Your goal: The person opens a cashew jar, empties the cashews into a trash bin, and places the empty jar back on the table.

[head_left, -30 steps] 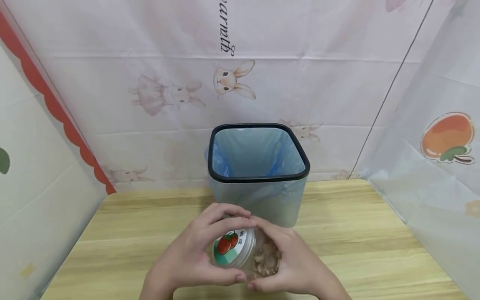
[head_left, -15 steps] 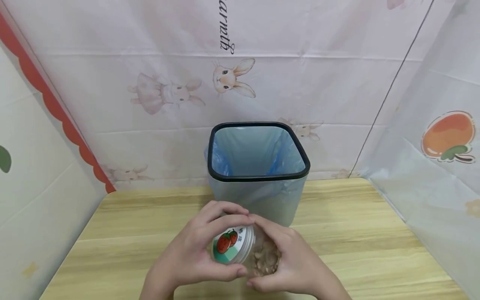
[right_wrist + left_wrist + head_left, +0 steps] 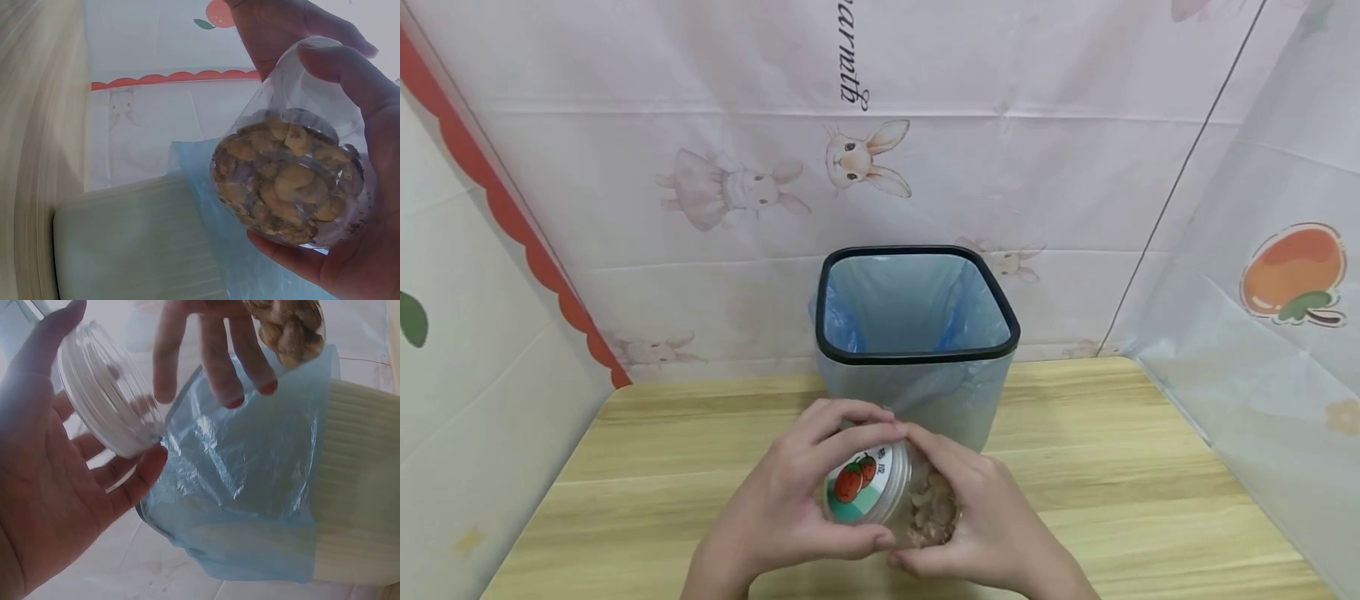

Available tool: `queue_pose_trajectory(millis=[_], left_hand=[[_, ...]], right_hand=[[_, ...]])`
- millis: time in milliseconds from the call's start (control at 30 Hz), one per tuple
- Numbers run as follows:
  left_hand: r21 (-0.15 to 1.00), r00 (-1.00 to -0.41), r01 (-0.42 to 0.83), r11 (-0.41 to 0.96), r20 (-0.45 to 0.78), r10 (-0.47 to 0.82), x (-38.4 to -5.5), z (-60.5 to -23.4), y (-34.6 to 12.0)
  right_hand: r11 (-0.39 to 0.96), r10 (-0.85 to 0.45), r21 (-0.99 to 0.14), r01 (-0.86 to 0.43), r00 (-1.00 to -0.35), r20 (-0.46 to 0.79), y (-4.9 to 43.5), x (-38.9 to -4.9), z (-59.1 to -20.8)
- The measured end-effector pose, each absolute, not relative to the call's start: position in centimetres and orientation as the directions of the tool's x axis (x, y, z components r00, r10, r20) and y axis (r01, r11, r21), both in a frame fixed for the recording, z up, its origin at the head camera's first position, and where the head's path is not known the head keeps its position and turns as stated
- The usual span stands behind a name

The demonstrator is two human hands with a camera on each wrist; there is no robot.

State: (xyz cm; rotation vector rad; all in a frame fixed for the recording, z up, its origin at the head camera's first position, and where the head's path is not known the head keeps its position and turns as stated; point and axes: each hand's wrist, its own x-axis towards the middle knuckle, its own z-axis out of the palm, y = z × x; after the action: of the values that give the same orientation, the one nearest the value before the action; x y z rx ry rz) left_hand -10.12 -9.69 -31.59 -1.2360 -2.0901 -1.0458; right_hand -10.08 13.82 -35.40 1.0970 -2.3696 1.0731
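Observation:
Both hands hold a clear plastic jar (image 3: 934,508) tilted on its side, in front of a bin. Brown, nut-like pieces (image 3: 287,181) lie in its bottom end. At the other end is the lid (image 3: 103,394), whose top carries a label (image 3: 855,486) with red fruit on white and green. My left hand (image 3: 790,508) grips the lid, thumb below and fingers over the top. My right hand (image 3: 992,517) grips the jar's body. The fingertips of both hands meet above the jar in the head view.
Behind the hands stands a pale bin (image 3: 917,400) with a black rim (image 3: 917,358) and a blue bag (image 3: 250,462) lining it. It rests on a wood-grain table (image 3: 662,483). A printed cloth wall (image 3: 700,292) rises behind and on both sides.
Both hands keep their grip and have shifted very slightly up in the head view. The label is turned a little, and the brown pieces have moved about inside the jar.

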Motion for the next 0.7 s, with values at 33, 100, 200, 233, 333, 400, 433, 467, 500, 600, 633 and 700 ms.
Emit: queue_pose_trajectory(millis=[33, 100, 200, 233, 333, 400, 433, 467, 500, 600, 633, 700], left_hand=[[0.358, -0.452, 0.892, 0.277, 0.734, 0.508, -10.12, -31.51, -9.71], [0.341, -0.41, 0.912, 0.228, 0.754, 0.513, -10.1, -31.3, -9.69], [0.323, -0.354, 0.934, 0.153, 0.775, 0.523, -10.02, -30.99, -9.54], [0.321, -0.342, 0.937, 0.134, 0.778, 0.527, -9.98, -30.91, -9.48], [0.323, -0.327, 0.941, 0.104, 0.781, 0.532, -9.85, -30.81, -9.39], [0.317, -0.322, 0.943, 0.103, 0.786, 0.528, -9.82, -30.81, -9.35], [0.309, -0.317, 0.945, 0.106, 0.79, 0.525, -9.85, -30.81, -9.34], [0.299, -0.313, 0.947, 0.113, 0.793, 0.523, -9.86, -30.81, -9.33], [0.297, -0.315, 0.947, 0.121, 0.793, 0.522, -9.87, -30.83, -9.33], [0.296, -0.329, 0.944, 0.147, 0.789, 0.519, -9.95, -30.93, -9.41], [0.298, -0.336, 0.942, 0.157, 0.786, 0.519, -9.95, -31.0, -9.44], [0.308, -0.352, 0.936, 0.172, 0.78, 0.518, -9.96, -31.17, -9.52]], right_hand=[[0.405, -0.524, -0.512, -0.757, -0.652, 0.549, 13.84, -10.05, -35.34], [0.338, -0.548, -0.555, -0.76, -0.639, 0.541, 13.88, -10.06, -35.19], [0.225, -0.591, -0.629, -0.744, -0.617, 0.519, 13.85, -10.1, -35.04], [0.193, -0.603, -0.651, -0.734, -0.612, 0.511, 13.83, -10.11, -35.01], [0.144, -0.623, -0.685, -0.714, -0.603, 0.498, 13.78, -10.1, -35.0], [0.143, -0.624, -0.692, -0.707, -0.608, 0.492, 13.75, -10.09, -35.0], [0.15, -0.622, -0.688, -0.71, -0.609, 0.493, 13.74, -10.11, -35.0], [0.158, -0.619, -0.683, -0.713, -0.61, 0.494, 13.73, -10.11, -34.97], [0.169, -0.616, -0.677, -0.716, -0.613, 0.495, 13.71, -10.13, -34.95], [0.196, -0.608, -0.669, -0.717, -0.624, 0.491, 13.65, -10.1, -34.93], [0.203, -0.604, -0.664, -0.72, -0.626, 0.494, 13.63, -10.08, -34.96], [0.22, -0.599, -0.66, -0.719, -0.633, 0.49, 13.59, -10.01, -35.07]])
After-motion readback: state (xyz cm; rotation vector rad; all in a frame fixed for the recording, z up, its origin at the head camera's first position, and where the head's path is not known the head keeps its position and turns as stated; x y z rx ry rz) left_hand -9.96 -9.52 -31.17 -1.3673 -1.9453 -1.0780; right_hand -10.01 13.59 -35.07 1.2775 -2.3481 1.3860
